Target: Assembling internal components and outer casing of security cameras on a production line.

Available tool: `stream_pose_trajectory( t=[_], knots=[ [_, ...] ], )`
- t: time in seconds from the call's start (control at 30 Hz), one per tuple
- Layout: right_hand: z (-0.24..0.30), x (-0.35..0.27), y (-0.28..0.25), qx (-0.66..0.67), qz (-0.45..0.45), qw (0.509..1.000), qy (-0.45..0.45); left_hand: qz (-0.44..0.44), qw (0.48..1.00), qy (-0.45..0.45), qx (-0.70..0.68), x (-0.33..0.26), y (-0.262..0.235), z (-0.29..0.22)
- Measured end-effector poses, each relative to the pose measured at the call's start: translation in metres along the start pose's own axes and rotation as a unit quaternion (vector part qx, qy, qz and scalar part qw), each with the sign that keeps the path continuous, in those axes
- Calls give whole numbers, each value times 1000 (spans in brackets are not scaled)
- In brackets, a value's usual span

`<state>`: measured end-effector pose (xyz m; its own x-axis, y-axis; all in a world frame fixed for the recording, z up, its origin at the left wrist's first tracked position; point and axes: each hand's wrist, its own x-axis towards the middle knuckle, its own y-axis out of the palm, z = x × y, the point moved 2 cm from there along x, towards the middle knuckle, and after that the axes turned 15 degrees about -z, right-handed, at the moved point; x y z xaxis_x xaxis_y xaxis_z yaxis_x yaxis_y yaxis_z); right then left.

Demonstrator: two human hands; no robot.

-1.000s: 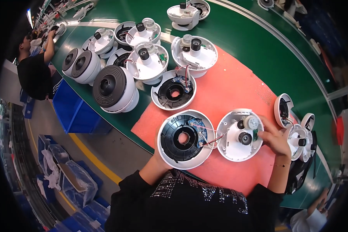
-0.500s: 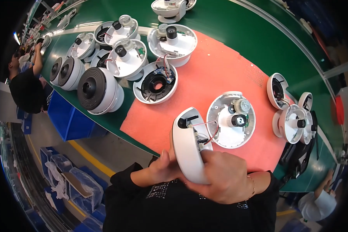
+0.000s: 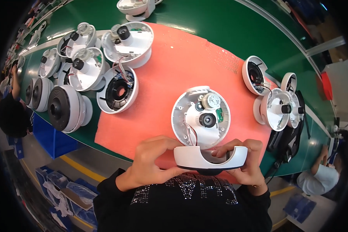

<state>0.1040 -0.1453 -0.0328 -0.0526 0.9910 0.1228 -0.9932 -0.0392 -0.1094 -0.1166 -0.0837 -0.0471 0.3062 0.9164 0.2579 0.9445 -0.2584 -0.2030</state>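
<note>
Between my two hands, close to my chest, is a white rounded camera housing cover (image 3: pixel 187 157) with a U-shaped cutout along its upper edge and a dark face turned down toward me. My left hand (image 3: pixel 149 160) pinches its left end, thumb below and fingers above. At the opposite end my right hand (image 3: pixel 249 166) grips it, some fingertips reaching into the cutout. Just beyond lies an open white camera body (image 3: pixel 193 129) with a black lens, a clear round part and a green board. Thin wires run from inside this body toward the cover; their far ends are hidden.
An orange-pink mat (image 3: pixel 162 65) covers part of the green table (image 3: pixel 205 19). Several opened camera units (image 3: pixel 88 71) and closed ones with black fronts (image 3: pixel 65 108) crowd the left. More open units (image 3: pixel 276 110) stand right, beside a black bag (image 3: pixel 292 145). Other people sit at both sides.
The cover has turned from steeply tilted to nearly level, its dark face now downward. My right hand has shifted to its right end. The view has swung, moving the table's things leftward.
</note>
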Motion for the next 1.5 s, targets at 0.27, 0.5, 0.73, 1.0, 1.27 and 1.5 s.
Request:
stream_pose_trajectory(
  t=[0.27,0.5,0.73,1.0,1.27,1.5],
  knots=[
    [-4,-1,-9,-59,-18,998,16,16,999,-50,3,5,1,-6],
    [21,48,-11,185,-68,935,295,93,859,-457,-211,48,-8,-22],
    [31,67,-4,216,-71,919,322,81,873,-463,-132,64,-13,-31],
    [29,43,11,99,-48,979,172,43,918,-371,-135,41,-7,-25],
    [-9,-2,4,-65,-68,995,23,24,995,-95,-18,10,-2,-13],
    [-6,-4,-3,-60,42,996,-42,23,997,42,66,-14,-6,1]
  ],
)
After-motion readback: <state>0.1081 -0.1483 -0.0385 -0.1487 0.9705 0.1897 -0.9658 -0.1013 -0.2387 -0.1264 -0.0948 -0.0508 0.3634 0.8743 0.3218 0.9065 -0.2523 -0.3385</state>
